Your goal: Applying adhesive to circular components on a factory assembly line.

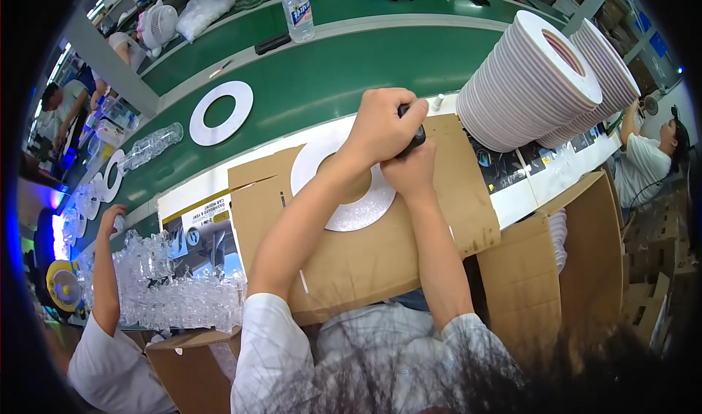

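My left hand [384, 125] is closed round a black-handled tool [413, 142], thumb along its top. Just below, my right hand [411, 169] is closed too, apparently on the lower part of the same tool. What kind of tool it is, my hands hide. Under my wrists a flat white ring [358, 217] with a wide round hole lies on a brown cardboard sheet [351, 271]. My left forearm crosses over the ring, and my hands are at its far right side.
Two tall leaning stacks of white rings [523, 96] stand at the right. Another white ring [238, 125] lies on the green conveyor belt [307, 92], with a clear bottle [298, 12] beyond. Clear plastic pieces [183, 297] pile up at left, beside a co-worker's arm [106, 282]. Open cardboard boxes [519, 275] stand below.
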`<state>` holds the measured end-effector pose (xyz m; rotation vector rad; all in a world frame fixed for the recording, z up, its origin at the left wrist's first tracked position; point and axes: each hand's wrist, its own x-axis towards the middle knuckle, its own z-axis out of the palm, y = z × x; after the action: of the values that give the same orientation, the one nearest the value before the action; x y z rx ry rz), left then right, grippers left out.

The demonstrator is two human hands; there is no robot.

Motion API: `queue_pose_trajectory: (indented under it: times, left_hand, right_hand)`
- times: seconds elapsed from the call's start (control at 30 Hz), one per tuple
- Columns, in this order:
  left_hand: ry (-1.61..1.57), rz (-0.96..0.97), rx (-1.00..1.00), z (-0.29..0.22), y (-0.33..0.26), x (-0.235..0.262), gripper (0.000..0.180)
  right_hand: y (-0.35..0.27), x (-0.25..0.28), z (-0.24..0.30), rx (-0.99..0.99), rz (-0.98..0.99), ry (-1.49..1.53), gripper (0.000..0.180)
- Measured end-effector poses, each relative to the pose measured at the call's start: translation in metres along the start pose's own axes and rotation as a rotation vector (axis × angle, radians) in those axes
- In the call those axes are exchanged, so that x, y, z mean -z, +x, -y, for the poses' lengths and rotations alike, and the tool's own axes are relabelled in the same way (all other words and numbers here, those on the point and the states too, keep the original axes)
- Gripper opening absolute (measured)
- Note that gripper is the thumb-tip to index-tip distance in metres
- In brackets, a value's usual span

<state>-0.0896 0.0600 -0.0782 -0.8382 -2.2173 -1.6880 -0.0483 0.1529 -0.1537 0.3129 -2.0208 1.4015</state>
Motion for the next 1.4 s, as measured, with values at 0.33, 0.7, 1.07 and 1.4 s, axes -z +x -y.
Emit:
queue_pose_trajectory:
  times: [0.33,0.7,1.07,1.4]
  left_hand:
    - [-0.013,-0.024,-0.017,0.014,0.000,-0.002,0.029]
    - [-0.019,-0.022,-0.023,0.021,0.001,-0.002,0.027]
    - [-0.014,-0.004,-0.013,0.025,0.001,-0.002,0.028]
    - [-0.028,-0.008,0.015,-0.001,-0.003,-0.007,0.026]
  right_hand:
    - [0.001,-0.002,-0.003,0.051,0.013,-0.090,0.010]
    - [0.002,-0.002,-0.007,0.047,0.046,-0.153,0.010]
    - [0.003,-0.004,-0.006,0.026,-0.013,-0.077,0.015]
    - [0.003,0.013,-0.002,0.060,0.033,-0.058,0.013]
